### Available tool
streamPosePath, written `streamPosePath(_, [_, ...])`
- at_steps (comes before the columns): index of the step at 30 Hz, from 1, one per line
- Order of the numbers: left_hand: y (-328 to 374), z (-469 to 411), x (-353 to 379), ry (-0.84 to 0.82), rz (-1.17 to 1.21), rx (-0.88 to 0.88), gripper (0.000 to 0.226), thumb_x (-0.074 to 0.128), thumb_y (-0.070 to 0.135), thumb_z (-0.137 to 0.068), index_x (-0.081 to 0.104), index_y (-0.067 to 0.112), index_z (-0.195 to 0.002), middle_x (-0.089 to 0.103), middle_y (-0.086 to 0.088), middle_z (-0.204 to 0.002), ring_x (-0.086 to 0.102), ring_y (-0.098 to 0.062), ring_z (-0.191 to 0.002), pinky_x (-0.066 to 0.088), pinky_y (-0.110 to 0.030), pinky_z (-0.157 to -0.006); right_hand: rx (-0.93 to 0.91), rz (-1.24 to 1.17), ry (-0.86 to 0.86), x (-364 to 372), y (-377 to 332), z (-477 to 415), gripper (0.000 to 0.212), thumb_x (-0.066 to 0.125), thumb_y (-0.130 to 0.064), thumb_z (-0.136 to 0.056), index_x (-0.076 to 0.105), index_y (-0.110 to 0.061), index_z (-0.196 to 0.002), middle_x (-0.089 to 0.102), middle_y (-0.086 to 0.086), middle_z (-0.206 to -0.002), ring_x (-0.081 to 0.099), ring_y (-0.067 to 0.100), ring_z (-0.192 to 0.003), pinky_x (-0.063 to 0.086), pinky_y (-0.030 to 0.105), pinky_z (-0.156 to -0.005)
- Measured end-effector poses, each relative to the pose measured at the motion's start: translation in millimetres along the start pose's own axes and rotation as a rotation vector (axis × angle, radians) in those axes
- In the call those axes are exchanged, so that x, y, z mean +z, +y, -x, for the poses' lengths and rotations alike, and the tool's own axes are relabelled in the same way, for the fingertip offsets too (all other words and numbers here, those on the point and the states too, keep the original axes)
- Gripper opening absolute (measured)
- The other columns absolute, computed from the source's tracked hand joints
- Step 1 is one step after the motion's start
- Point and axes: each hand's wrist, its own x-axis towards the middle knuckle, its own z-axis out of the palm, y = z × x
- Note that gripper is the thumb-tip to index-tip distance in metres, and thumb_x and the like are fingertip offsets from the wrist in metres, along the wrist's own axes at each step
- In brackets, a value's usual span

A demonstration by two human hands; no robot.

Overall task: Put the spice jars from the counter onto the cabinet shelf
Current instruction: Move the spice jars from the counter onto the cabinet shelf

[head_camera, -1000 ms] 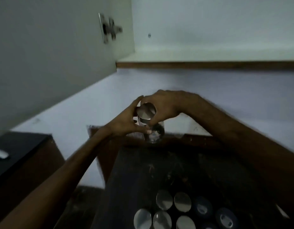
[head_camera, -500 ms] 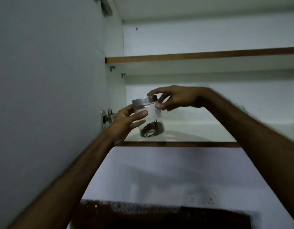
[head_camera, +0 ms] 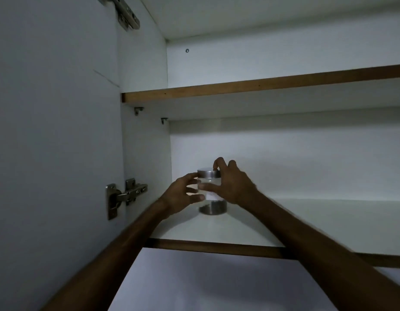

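A clear glass spice jar (head_camera: pixel 212 207) with a silver lid and a dark spice in its bottom stands upright on the lower cabinet shelf (head_camera: pixel 307 223), near the shelf's left end. My left hand (head_camera: pixel 181 195) curls round the jar's left side. From the right, my right hand (head_camera: pixel 234 185) grips it, thumb across the glass front and fingertips on the lid. The counter and the other jars are out of view.
The open cabinet door (head_camera: pixel 48 131) stands at the left with two metal hinges (head_camera: pixel 125 196). An upper shelf (head_camera: pixel 262 85) with a wooden front edge runs above. The lower shelf stretches bare to the right of the jar.
Both hands carried the jar up from over the counter and forward into the cabinet; it now rests on the lower shelf. My view has tilted upward, away from the counter.
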Motion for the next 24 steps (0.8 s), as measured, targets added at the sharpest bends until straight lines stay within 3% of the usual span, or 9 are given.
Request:
streamPosePath(2, [-3, -8, 2, 0.026, 0.009, -0.030, 0.072, 0.079, 0.014, -0.078, 0.042, 0.018, -0.141, 0.056, -0.006, -0.133, 0.062, -0.026, -0.109, 0.059, -0.030, -0.078, 0.006, -0.025, -0.022, 4, -1, -12, 0.065, 0.063, -0.069, -0.076, 0.040, -0.022, -0.114, 0.050, 0.009, -0.112, 0.061, 0.029, -0.090, 0.054, 0.039, -0.076])
streamPosePath(4, [-6, -17, 2, 0.095, -0.049, -0.059, 0.074, 0.081, 0.016, -0.075, 0.044, 0.014, -0.139, 0.057, -0.009, -0.133, 0.062, -0.027, -0.108, 0.059, -0.028, -0.069, 0.013, -0.080, -0.150, -3, 4, -28, 0.059, 0.069, -0.055, -0.079, 0.044, -0.020, -0.118, 0.056, 0.010, -0.113, 0.064, 0.031, -0.090, 0.057, 0.041, -0.074])
streamPosePath(6, [-9, -27, -1, 0.163, -0.176, -0.110, 0.071, 0.081, 0.015, -0.077, 0.046, 0.008, -0.138, 0.058, -0.012, -0.133, 0.063, -0.030, -0.107, 0.061, -0.035, -0.074, -0.020, 0.042, -0.207, -7, 10, -41, 0.060, 0.077, -0.042, -0.077, 0.046, -0.018, -0.122, 0.056, 0.013, -0.116, 0.062, 0.031, -0.094, 0.053, 0.039, -0.075])
streamPosePath(8, [-14, -36, -2, 0.182, -0.257, -0.151, 0.063, 0.078, 0.013, -0.079, 0.051, 0.003, -0.135, 0.060, -0.014, -0.131, 0.065, -0.031, -0.101, 0.061, -0.040, -0.078, -0.040, 0.117, -0.148, 2, 13, -47, 0.059, 0.080, -0.036, -0.075, 0.046, -0.018, -0.121, 0.052, 0.013, -0.114, 0.058, 0.030, -0.095, 0.049, 0.038, -0.080])
streamPosePath(13, [-23, -49, -6, 0.205, -0.229, -0.199, 0.047, 0.081, 0.016, -0.076, 0.058, 0.004, -0.115, 0.066, -0.014, -0.113, 0.069, -0.029, -0.086, 0.061, -0.043, -0.073, -0.024, 0.009, -0.093, 24, 25, -66, 0.052, 0.079, -0.019, -0.077, 0.049, -0.021, -0.119, 0.061, 0.011, -0.118, 0.061, 0.030, -0.098, 0.053, 0.044, -0.089])
streamPosePath(16, [-29, -52, -4, 0.277, -0.191, -0.197, 0.052, 0.088, 0.022, -0.067, 0.054, 0.006, -0.103, 0.063, -0.010, -0.107, 0.066, -0.027, -0.088, 0.061, -0.045, -0.068, -0.042, 0.018, -0.068, 29, 32, -73, 0.050, 0.073, -0.009, -0.080, 0.051, -0.026, -0.122, 0.062, 0.012, -0.116, 0.062, 0.030, -0.097, 0.054, 0.045, -0.088])
streamPosePath(19, [-34, -53, -2, 0.285, -0.140, -0.205, 0.058, 0.090, 0.024, -0.064, 0.050, 0.006, -0.102, 0.063, -0.009, -0.109, 0.066, -0.028, -0.094, 0.061, -0.048, -0.068, -0.028, 0.020, -0.049, 34, 34, -74, 0.053, 0.068, -0.006, -0.083, 0.051, -0.029, -0.128, 0.062, 0.014, -0.114, 0.063, 0.032, -0.096, 0.055, 0.045, -0.087])
streamPosePath(24, [-45, -57, -1, 0.309, -0.151, -0.195, 0.059, 0.091, 0.028, -0.063, 0.049, 0.012, -0.100, 0.064, -0.006, -0.107, 0.065, -0.021, -0.087, 0.061, -0.044, -0.062, -0.019, 0.038, -0.084, 33, 33, -72, 0.064, 0.075, -0.011, -0.080, 0.047, -0.026, -0.135, 0.060, 0.014, -0.127, 0.061, 0.034, -0.107, 0.052, 0.045, -0.093])
